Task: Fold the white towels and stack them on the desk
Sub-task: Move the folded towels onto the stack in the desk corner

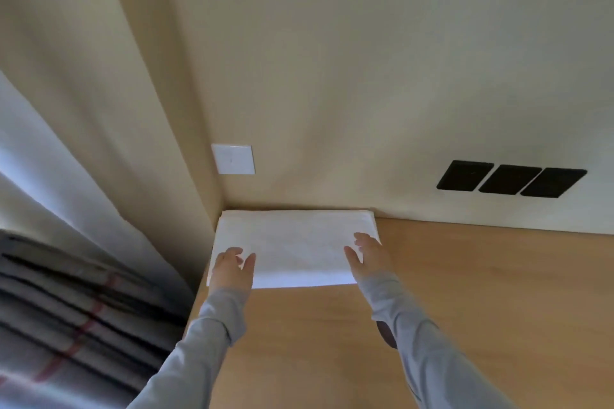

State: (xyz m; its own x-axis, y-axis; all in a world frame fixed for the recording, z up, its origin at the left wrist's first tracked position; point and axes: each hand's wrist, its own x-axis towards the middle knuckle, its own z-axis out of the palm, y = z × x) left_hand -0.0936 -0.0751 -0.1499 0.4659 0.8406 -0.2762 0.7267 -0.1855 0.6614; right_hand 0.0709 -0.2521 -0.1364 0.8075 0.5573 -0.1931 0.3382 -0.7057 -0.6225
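Note:
A folded white towel lies flat on the wooden desk, pushed into the far left corner against the wall. Layered edges show along its far right side. My left hand rests on the towel's near left corner with straight fingers. My right hand lies at the towel's near right edge, fingers straight and spread. Neither hand grips the cloth. Both arms wear grey sleeves.
A cream wall rises behind the desk with a white switch plate above the towel and three black sockets to the right. A pale curtain hangs at the left, over a striped grey blanket beside the desk's left edge.

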